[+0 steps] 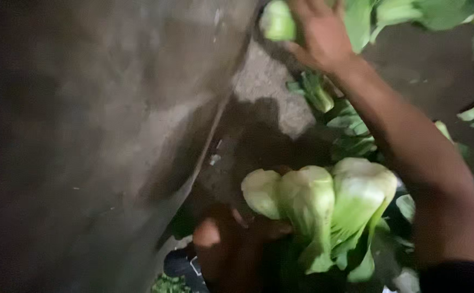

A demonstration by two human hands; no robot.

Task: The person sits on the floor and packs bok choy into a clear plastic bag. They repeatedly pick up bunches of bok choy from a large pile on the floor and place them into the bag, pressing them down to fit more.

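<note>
- Bunch of bok choy [323, 201] low in the middle of the view, three pale bulbs side by side, green leaves hanging down and away
- Held from below by the left hand [231, 244]; fingers [272, 229] curled shut under the stalks, partly in shadow
- Single bok choy head [277, 20] at the top edge, gripped by the right hand [321, 32], arm stretched across the frame; fingers wrapped around it, thumb side hidden
- Gathering seemingly part way: three heads collected in the bunch, a fourth in the grip above, not yet joined to the others
- More loose bok choy [345, 122] lying on the ground beneath the arm, further greens [437, 11] at the top right, not yet picked up
- Dark blurred sloping surface [96, 135] filling the left half, kind unclear
</note>
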